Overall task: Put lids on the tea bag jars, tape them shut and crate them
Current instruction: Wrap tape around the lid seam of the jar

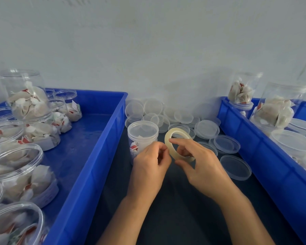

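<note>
Left of the lidded tea bag jar (142, 137) stands a blue crate (95, 138) of open-topped jars of tea bags, and just in front of that jar your left hand (149, 163) has its fingertips pinched together at the edge of the tape roll (178, 145), probably picking at the free end, though the tape itself is too thin to see. Your right hand (200, 161) grips the roll on its right, thumb below and fingers through the ring. The jar looks light, thin-walled and slick, so hold it around its middle; right of it lie loose clear lids (226, 144) and a second blue crate (265, 156).
</note>
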`<state>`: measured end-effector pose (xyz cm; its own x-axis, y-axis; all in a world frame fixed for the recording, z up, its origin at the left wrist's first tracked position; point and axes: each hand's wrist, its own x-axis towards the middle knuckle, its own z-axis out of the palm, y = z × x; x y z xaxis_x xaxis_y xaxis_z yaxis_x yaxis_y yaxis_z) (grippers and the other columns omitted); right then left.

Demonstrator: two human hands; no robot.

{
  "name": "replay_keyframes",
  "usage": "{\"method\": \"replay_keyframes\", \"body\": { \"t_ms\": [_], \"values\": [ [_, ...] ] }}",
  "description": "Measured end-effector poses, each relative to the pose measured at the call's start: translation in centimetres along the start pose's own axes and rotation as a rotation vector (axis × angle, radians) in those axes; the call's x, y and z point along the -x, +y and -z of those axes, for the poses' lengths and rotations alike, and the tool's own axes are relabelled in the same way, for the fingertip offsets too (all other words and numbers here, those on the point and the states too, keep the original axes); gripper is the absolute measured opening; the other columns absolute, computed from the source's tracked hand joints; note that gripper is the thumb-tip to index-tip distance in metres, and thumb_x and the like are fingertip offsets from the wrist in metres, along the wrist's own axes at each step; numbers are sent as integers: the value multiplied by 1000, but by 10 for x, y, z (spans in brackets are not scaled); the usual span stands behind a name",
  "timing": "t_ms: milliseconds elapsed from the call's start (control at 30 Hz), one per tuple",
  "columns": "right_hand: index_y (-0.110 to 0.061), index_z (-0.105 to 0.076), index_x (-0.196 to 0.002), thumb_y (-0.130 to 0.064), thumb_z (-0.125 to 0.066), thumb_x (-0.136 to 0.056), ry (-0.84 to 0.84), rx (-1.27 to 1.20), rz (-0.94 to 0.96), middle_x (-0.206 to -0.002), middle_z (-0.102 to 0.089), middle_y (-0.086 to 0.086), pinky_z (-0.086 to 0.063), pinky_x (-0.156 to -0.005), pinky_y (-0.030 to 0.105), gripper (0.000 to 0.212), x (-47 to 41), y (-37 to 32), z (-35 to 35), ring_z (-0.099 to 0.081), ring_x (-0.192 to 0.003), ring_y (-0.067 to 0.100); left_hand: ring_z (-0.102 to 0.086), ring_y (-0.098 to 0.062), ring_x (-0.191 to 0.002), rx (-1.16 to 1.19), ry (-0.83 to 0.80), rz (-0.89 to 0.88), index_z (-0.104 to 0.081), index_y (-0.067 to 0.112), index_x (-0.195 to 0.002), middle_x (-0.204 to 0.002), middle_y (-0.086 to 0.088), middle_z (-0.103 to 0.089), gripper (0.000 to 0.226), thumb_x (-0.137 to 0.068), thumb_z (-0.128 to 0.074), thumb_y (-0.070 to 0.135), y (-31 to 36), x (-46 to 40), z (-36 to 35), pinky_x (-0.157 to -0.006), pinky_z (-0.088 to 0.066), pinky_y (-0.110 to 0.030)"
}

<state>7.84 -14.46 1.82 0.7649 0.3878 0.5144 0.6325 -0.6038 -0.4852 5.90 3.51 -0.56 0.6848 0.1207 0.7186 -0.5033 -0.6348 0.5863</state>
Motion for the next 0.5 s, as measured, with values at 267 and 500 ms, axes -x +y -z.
{"method": "replay_keyframes", "body": {
  "t_ms": [267,500],
  "values": [
    [-51,-49,-142,-15,-79,-93,44,-4,18,-105,-58,-25,-50,-87,16,68,0,-2,-5,-60,-104,2,-66,-12,-74,22,25,47,-67,15,-97,-83,7,-67,9,-97,-70,23,-2,-1,0,-66,-57,-30],
    [-46,-53,-144,-12,-76,-96,45,-2,37,-108,-58,-28,-54,-86,19,63,-1,-7,-6,-61,-109,-2,-71,-10,-84,22,76,-46,-77,7,-117,-99,2,-75,20,-99,-75,15,0,-2,0,-73,-62,-30]
  ]
}}
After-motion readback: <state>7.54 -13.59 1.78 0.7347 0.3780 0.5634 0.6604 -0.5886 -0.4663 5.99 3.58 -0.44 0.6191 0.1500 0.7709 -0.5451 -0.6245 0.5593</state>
